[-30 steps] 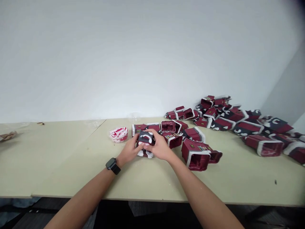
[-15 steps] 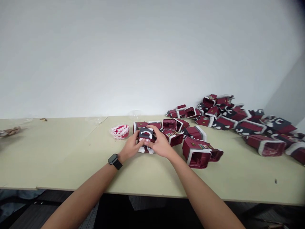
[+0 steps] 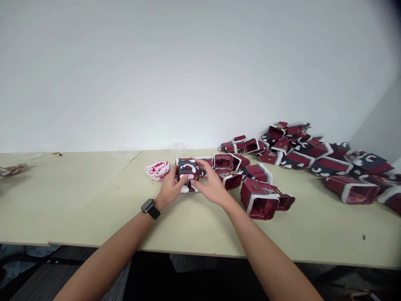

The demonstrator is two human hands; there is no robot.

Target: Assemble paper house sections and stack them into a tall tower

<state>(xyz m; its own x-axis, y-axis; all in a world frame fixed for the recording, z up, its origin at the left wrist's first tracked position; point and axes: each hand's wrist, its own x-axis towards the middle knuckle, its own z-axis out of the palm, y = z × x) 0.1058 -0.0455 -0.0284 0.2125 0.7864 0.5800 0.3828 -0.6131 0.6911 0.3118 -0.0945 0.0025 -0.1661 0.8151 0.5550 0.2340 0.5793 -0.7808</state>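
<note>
A small model house [image 3: 187, 168], with a dark grey roof, white snow-like edging and dark red walls, stands on the table between my hands. My left hand [image 3: 171, 189] grips its left side, thumb pressed on the front near a red-and-white striped piece. My right hand [image 3: 212, 186] curves round the right side, with the thumb at the lower front and the fingers partly hidden behind. To the left lies a clear bag [image 3: 157, 170] of red-and-white pieces. Close on the right are more dark red house shells, one with its hollow underside [image 3: 264, 208] facing me.
A heap of similar houses [image 3: 316, 150] spreads over the right side of the pale table [image 3: 94, 209], against the wall. Clear plastic pieces [image 3: 123, 155] lie along the back edge. A brown crumpled thing [image 3: 14, 169] is at the far left.
The model house has shifted slightly left and its roof now shows more fully. My right hand's fingers have loosened a little and spread apart. The view has shifted slightly.
</note>
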